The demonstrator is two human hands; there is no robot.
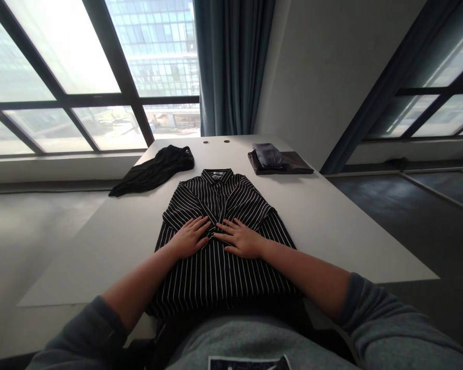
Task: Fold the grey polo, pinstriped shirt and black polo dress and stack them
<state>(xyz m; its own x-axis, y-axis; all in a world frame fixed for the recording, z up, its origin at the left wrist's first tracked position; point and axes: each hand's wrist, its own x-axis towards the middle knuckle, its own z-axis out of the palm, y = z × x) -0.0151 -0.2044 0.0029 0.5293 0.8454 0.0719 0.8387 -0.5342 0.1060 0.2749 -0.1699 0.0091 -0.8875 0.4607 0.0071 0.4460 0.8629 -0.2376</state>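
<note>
A black shirt with white stripes [224,277] lies on the white table in front of me, its collar facing away and its sleeves folded inward over the front. The lower edge of the shirt reaches the near table edge by my body. My left hand [191,237] rests flat on the middle of the shirt, fingers spread, near the end of the left sleeve. Beside it, my right hand [243,239] also lies flat with its fingers apart, close to the right sleeve. A small gap separates the two hands. Neither one grips the cloth.
A crumpled black garment [156,169] lies at the table's far left. Folded dark clothes [280,159] are stacked at the far right. The white table [355,246] has two round holes near its far edge. Windows and a blue curtain [233,67] stand behind.
</note>
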